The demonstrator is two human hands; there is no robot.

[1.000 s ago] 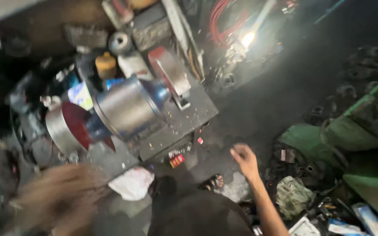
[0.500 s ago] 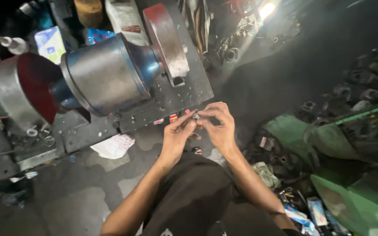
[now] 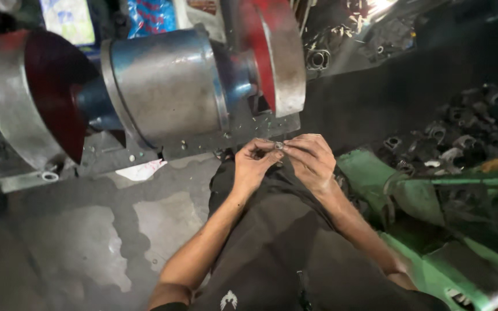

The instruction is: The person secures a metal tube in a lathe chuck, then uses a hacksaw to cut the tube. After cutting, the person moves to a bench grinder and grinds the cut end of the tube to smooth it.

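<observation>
Closer than half a second ago, both hands now fill mid-view, pinching a small metal ring (image 3: pixel 279 145) between them over the person's dark-clothed lap. Left hand (image 3: pixel 253 167) and right hand (image 3: pixel 312 161) are curled, fingertips closed on the ring. Just beyond stands a bench grinder (image 3: pixel 162 86) on its metal base, red wheels at each end. Green machine parts (image 3: pixel 433 230) lie to the right, a white scrap of paper (image 3: pixel 139 170) to the left.

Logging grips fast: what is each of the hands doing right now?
Left hand: closed, fingertips pinching a small metal part.
Right hand: closed, pinching the same small metal part from the other side.
</observation>
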